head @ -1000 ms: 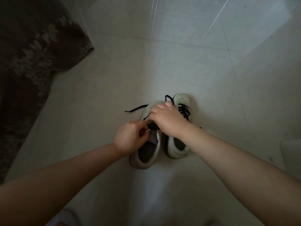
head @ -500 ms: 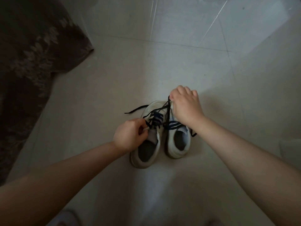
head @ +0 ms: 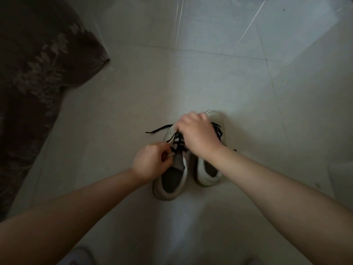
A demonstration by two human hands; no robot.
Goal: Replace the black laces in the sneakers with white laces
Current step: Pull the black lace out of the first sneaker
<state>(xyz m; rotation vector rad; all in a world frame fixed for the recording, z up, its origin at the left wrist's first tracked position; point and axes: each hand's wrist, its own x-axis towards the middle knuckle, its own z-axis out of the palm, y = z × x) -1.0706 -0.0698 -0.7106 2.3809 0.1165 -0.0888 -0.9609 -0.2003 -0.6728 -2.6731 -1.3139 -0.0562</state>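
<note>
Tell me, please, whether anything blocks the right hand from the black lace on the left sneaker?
Nothing visible does: the right hand is already at the black lace over the left sneaker, while the left hand grips its tongue edge.

No text, label, brand, number or sign can be read anywhere in the dim head view.
</note>
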